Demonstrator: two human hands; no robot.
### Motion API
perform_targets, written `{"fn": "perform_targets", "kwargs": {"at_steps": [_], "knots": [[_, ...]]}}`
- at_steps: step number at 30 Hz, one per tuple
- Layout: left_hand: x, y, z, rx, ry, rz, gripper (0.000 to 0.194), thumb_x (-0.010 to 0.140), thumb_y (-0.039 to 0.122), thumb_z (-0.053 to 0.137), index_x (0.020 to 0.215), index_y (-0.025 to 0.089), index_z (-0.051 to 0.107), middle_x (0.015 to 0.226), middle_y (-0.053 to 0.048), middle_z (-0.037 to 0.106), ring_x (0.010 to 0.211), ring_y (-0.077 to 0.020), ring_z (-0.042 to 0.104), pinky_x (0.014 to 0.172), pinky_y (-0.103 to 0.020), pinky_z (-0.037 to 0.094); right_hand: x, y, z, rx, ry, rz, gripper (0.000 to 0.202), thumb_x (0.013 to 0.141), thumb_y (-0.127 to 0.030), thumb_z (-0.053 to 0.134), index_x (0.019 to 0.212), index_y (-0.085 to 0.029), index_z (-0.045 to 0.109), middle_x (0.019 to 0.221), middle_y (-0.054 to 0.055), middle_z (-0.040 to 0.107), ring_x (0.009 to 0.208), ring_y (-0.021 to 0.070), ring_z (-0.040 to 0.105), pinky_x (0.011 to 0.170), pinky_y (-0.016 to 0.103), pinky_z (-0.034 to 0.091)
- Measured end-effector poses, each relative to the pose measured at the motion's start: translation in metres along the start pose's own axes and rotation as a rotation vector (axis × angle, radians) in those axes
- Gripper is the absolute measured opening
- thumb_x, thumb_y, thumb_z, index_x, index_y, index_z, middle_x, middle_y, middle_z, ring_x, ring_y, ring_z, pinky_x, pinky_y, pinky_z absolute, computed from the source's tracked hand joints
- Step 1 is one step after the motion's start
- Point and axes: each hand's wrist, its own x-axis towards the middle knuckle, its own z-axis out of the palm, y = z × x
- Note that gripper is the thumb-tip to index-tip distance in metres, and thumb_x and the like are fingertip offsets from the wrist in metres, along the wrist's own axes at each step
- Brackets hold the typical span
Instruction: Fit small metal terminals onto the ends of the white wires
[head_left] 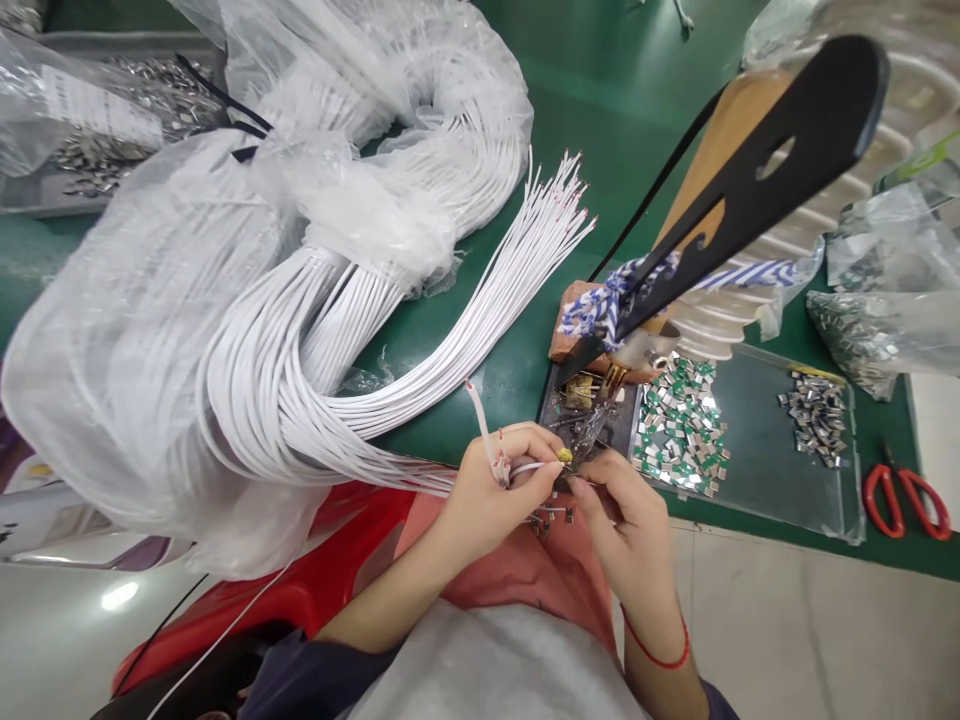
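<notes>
My left hand (510, 470) is closed round several white cables, one of which, a white cable (481, 410) with a red tip, sticks up above the knuckles. Between thumb and forefinger it pinches a white cable end (534, 466) pointing right. A small yellow piece (564, 455) shows at those fingertips. Close by on the right, my right hand (619, 505) is closed in a pinch, its fingertips almost meeting the left ones. What it grips is too small and hidden to name. Small metal connectors (551, 518) hang or lie just below the hands.
A big bundle of white cables (405, 405), partly in plastic wrap, covers the left. A black stand (750, 190) rises at right above a dark tray (607, 425). Beyond are small green circuit boards (686, 425), metal connectors (817, 415) and red-handled scissors (904, 500).
</notes>
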Motion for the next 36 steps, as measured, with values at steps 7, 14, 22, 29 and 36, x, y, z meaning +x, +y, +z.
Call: {"fn": "perform_targets", "kwargs": {"at_steps": [7,14,22,29,36], "knots": [[-0.001,0.004,0.001,0.023,0.010,0.036,0.015,0.080,0.012,0.067,0.066,0.014,0.070,0.077,-0.005,0.072,0.070,-0.0151,0.068,0.065,-0.023,0.054,0.003,-0.002,0.002,0.042,0.000,-0.043,0.022,0.099,-0.014,0.056,0.078,-0.023,0.056,0.072,-0.006,0.053,0.062,0.0104,0.049,0.057,0.020,0.039],[-0.003,0.005,0.004,-0.006,0.056,0.053,0.014,0.078,0.010,0.067,0.065,0.015,0.071,0.077,-0.004,0.073,0.067,-0.0130,0.068,0.060,-0.020,0.054,0.002,-0.001,0.002,0.047,0.009,-0.063,0.019,0.099,-0.013,0.056,0.082,-0.023,0.057,0.075,-0.005,0.054,0.065,0.0105,0.051,0.060,0.020,0.041],[-0.003,0.001,0.002,0.000,0.028,0.044,0.013,0.078,0.013,0.068,0.065,0.015,0.070,0.077,-0.005,0.072,0.068,-0.0142,0.067,0.061,-0.022,0.054,0.003,-0.002,0.005,-0.002,0.021,-0.060,0.022,0.098,-0.014,0.056,0.077,-0.022,0.056,0.069,-0.005,0.052,0.059,0.0107,0.050,0.055,0.021,0.039],[-0.003,-0.001,-0.002,0.002,-0.030,0.014,0.014,0.079,0.014,0.067,0.065,0.015,0.069,0.079,-0.006,0.071,0.071,-0.0160,0.067,0.062,-0.023,0.052,-0.001,0.001,0.004,0.008,-0.003,-0.056,0.020,0.098,-0.015,0.057,0.079,-0.022,0.057,0.073,-0.004,0.053,0.063,0.0112,0.050,0.057,0.021,0.040],[-0.003,-0.011,-0.007,0.005,-0.086,0.019,0.013,0.082,0.017,0.070,0.070,0.014,0.073,0.087,-0.007,0.068,0.074,-0.0152,0.064,0.067,-0.024,0.050,-0.006,0.012,0.004,0.134,0.106,0.058,0.013,0.093,-0.014,0.063,0.096,-0.025,0.067,0.080,-0.002,0.057,0.066,0.0132,0.053,0.056,0.023,0.041]]}}
